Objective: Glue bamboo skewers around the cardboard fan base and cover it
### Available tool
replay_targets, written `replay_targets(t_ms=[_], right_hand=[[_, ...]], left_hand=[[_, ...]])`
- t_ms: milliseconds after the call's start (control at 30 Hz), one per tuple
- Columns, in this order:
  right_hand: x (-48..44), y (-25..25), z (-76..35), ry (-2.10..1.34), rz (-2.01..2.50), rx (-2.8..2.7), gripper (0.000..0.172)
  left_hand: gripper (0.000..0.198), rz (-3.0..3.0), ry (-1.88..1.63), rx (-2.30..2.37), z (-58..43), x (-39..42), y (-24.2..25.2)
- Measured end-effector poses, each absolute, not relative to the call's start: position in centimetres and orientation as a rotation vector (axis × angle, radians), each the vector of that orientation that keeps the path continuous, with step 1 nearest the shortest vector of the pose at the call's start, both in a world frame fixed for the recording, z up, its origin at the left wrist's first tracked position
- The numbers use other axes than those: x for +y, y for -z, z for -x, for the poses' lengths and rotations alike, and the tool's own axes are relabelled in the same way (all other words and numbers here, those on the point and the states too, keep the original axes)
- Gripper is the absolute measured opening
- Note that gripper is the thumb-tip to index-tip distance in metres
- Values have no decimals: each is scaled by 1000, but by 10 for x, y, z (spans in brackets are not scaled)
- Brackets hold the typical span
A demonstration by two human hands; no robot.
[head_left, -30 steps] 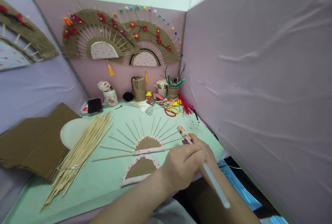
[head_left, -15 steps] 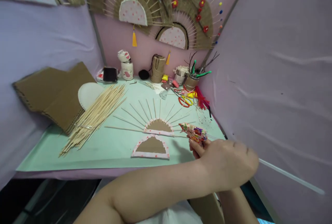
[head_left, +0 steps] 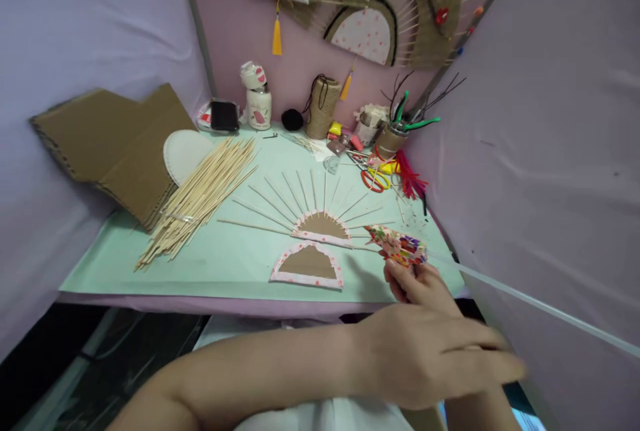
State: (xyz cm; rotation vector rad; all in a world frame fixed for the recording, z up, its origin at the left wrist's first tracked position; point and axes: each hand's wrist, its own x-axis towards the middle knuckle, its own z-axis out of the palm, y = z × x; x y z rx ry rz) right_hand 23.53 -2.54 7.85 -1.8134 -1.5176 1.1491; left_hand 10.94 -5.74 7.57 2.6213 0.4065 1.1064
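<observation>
My right hand (head_left: 417, 281) grips a floral-patterned glue gun (head_left: 397, 244), its tip pointing left over the table. From the gun's back end a long translucent glue stick (head_left: 530, 299) runs out to the right. My left hand (head_left: 435, 354) crosses in front of my right forearm, fingers stretched to the right and a little blurred; nothing shows in it. Left of the gun lies a half-round cardboard piece (head_left: 323, 226) edged in dotted cloth, with thin sticks fanning out from it. Nearer me is a second half-round piece (head_left: 307, 264) with the same edging.
A bundle of bamboo sticks (head_left: 200, 201) and folded cardboard (head_left: 115, 144) lie at the left, with a white disc (head_left: 185, 154) between. Along the back stand a twine spool (head_left: 323, 108), jars and a can (head_left: 390, 141) with green-handled pliers. Scissors (head_left: 375, 181) lie at the right.
My left hand has come away from the glue stick's near part, its fingers straightening as it moved down and right. More of the stick shows. The whole view has shifted; the half-round pieces stay put.
</observation>
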Motion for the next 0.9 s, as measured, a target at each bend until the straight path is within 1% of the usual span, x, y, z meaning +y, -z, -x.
replay_targets(t_ms=[33,67,133,200,267,400,467,533,700,767,900], right_hand=[[-28,-80,-238,-1151,1803,-1542,39],[-31,-80,-242,-1142,1789,-1571,42],[-36,-73,-249,-1098,1741,-1630,48],[-37,-59,-255,-1060,1670,-1660,51],[-35,-42,-256,-1073,1587,-1619,49],[-19,-22,-239,-1205,1434,-1564,46],[-8,-21,-228,-1266,1385,-1579,47],[1,-21,-218,-1315,1351,-1594,48],[10,-19,-211,-1412,1291,-1609,50],[9,-18,-211,-1459,1283,-1599,50],[7,-19,-210,-1497,1310,-1561,50]], left_hand=[[33,-2419,-1064,276,-95,-65,-62],[30,-2196,-1012,313,-81,-73,-48],[27,-1606,-873,619,-53,-88,-22],[33,-997,-809,834,-30,-101,-3],[44,-605,-840,923,-12,-110,4],[79,-184,-902,927,5,-114,-10],[85,-73,-933,910,6,-110,-21],[75,24,-951,916,5,-105,-31],[23,155,-1000,1020,0,-90,-41],[7,113,-1005,1051,0,-82,-40],[22,-34,-961,1131,0,-66,-36]])
